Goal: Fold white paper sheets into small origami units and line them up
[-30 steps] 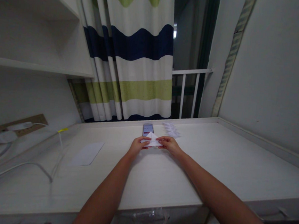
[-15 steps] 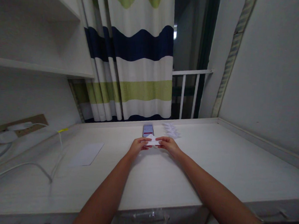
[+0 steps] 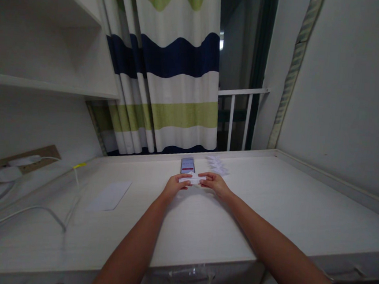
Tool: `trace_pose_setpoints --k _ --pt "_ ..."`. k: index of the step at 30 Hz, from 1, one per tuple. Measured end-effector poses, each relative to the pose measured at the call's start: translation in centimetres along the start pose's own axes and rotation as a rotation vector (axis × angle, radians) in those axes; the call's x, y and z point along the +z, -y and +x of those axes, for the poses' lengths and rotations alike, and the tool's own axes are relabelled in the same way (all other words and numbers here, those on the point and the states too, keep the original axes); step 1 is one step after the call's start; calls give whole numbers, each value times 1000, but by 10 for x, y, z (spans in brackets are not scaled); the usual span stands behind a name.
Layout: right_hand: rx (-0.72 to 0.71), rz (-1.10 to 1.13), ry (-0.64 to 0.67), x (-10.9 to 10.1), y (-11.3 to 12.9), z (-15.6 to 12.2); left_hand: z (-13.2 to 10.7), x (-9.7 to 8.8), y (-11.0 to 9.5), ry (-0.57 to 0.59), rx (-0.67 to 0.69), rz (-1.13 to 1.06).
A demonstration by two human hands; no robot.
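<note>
A small folded piece of white paper [image 3: 193, 180] is held between both hands above the desk. My left hand [image 3: 174, 186] pinches its left end, thumb toward me. On the right end, my right hand [image 3: 217, 184] grips it with thumb and fingers. The paper shows a long flat band along its near side and a low peak behind. Just beyond it lies a phone [image 3: 188, 165] with a lit screen. Several folded white paper pieces [image 3: 216, 165] sit in a cluster behind my right hand.
White sheets of paper [image 3: 111, 195] lie on the white desk [image 3: 290, 204] to the left. A white cable [image 3: 46, 208] runs from plugs in a socket board [image 3: 18, 164] on the left wall. A striped curtain [image 3: 181, 88] hangs behind the desk, beside a white railing [image 3: 243, 93].
The folded paper has tipped between my hands, so its peak looks lower and a long band now faces me. My fingers have shifted slightly along its ends.
</note>
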State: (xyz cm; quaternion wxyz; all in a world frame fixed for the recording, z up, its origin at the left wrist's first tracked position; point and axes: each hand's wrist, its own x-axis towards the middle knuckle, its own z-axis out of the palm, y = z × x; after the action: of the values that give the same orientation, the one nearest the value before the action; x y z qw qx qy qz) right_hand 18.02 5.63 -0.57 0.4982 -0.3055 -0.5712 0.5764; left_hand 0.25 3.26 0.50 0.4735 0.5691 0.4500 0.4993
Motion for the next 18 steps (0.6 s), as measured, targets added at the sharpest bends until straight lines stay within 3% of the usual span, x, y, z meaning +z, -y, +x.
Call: trace_pose_setpoints --k 18 --pt "-4 -17 -41 -2 0 5 1 1 0 -2 16 -19"
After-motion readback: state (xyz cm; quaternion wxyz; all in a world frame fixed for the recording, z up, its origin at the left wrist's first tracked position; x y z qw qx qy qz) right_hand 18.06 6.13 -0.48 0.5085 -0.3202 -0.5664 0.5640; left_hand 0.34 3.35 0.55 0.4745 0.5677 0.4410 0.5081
